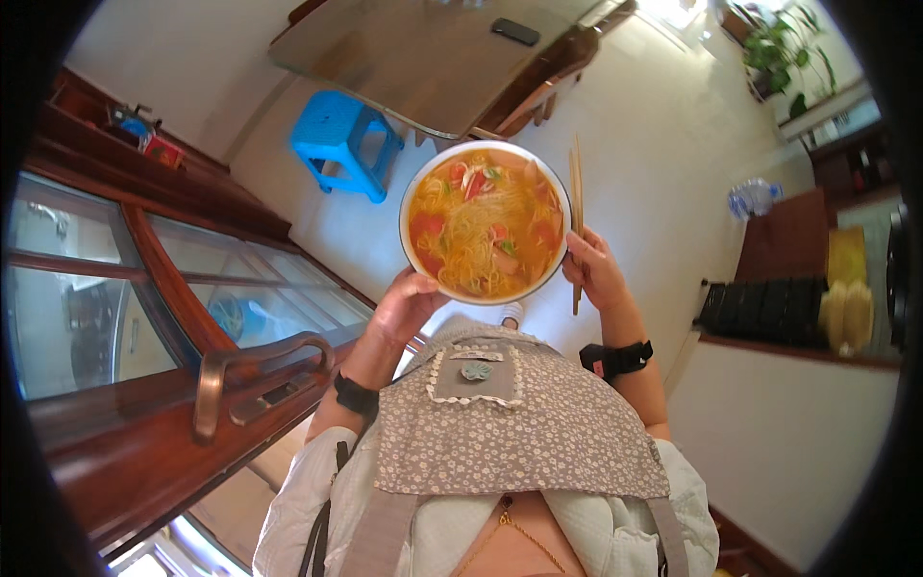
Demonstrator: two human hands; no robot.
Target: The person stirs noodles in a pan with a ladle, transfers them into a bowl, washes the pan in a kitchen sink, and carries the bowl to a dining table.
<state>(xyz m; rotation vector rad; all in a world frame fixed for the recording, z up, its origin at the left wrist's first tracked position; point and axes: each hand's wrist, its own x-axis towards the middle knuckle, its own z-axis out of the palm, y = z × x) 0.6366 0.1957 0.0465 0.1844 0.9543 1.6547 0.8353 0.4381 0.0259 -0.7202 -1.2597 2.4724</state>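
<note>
A white bowl (405, 238) with a thin dark rim is held out in front of my body, full of noodle soup (479, 223) with tomato pieces, sausage-like slices and bits of green. At its lower left, my left hand (407, 303) grips the side, thumb by the rim and fingers hidden beneath. My right hand (593, 267) supports the opposite side. A pair of wooden chopsticks (577, 187) is also in that right hand, standing out along the bowl's right edge. Below the bowl hangs my floral apron (519, 440).
A wooden door (166, 404) with glass panes and a bronze handle (259, 357) stands close on my left. Ahead are a blue plastic stool (339, 137) and a glass-topped table (404, 65) bearing a black phone (515, 32). A plastic bottle (753, 198) is at right, near a black rack (764, 310).
</note>
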